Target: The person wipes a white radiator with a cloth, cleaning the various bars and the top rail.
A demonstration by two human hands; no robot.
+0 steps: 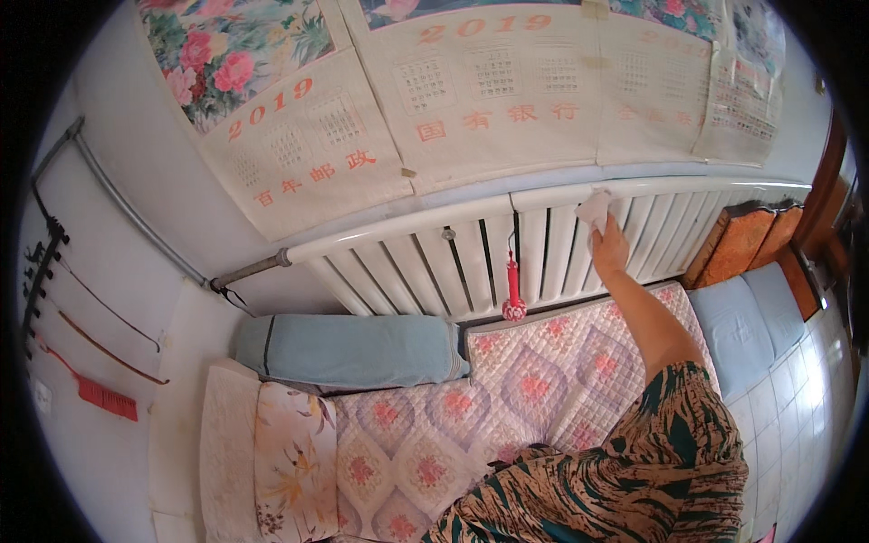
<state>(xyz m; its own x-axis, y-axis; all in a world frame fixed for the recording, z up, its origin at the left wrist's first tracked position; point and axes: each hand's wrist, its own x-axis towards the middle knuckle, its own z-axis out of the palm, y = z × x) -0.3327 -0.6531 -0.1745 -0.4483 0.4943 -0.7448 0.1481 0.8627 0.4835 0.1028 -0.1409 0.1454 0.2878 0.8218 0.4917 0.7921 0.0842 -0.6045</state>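
My right hand (pixel 610 251) reaches forward with the arm stretched out, its fingers closed on a pale cloth (pixel 595 210). The cloth lies against the top rail of a long white radiator (pixel 407 223), right of its middle. Part of the cloth is hidden behind the fingers. From the radiator, left of the hand, hangs a red-handled thing (pixel 513 285) with a round red-and-white head. My left hand is out of the picture.
Below the radiator is a quilted floral pad (pixel 434 403), with a folded blue towel-like bundle (pixel 358 348) along its back. Blue cushions (pixel 738 335) and brown padded boards (pixel 735 240) stand at the right. Paper calendars (pixel 493 90) cover the wall. A red comb (pixel 107 398) hangs at the left.
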